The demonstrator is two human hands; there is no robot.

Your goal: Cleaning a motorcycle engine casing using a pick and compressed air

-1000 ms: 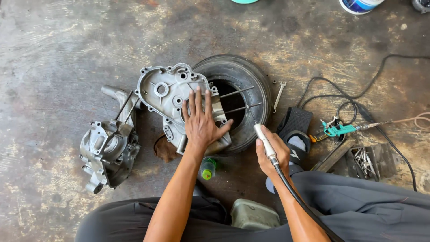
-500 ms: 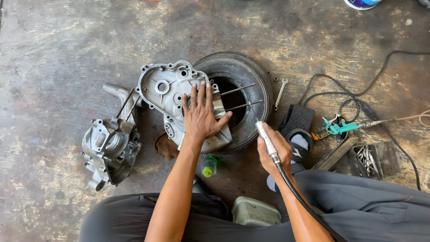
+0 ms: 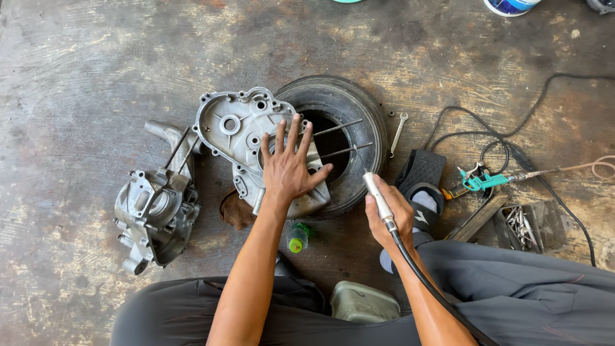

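Note:
My left hand (image 3: 288,168) lies flat, fingers spread, on a grey aluminium engine case half (image 3: 240,131) that rests against a small black tyre (image 3: 349,106) on the concrete floor. My right hand (image 3: 392,218) grips a slim silver rotary tool handpiece (image 3: 378,197) with a black flexible shaft running back past my arm. Its tip sits near the tyre's lower right edge, beside two thin metal rods (image 3: 339,150) that stick out over the tyre's hole.
A second engine case half (image 3: 154,211) lies at the left. A green-capped bottle (image 3: 296,238), a brown rag (image 3: 237,211), a spanner (image 3: 398,131), a black sandal (image 3: 419,173), a teal air gun (image 3: 483,182), black cables and a tray of bolts (image 3: 522,224) surround me.
My left hand has shifted slightly on the case and spread its fingers wider. My right hand with the handpiece stays in nearly the same place.

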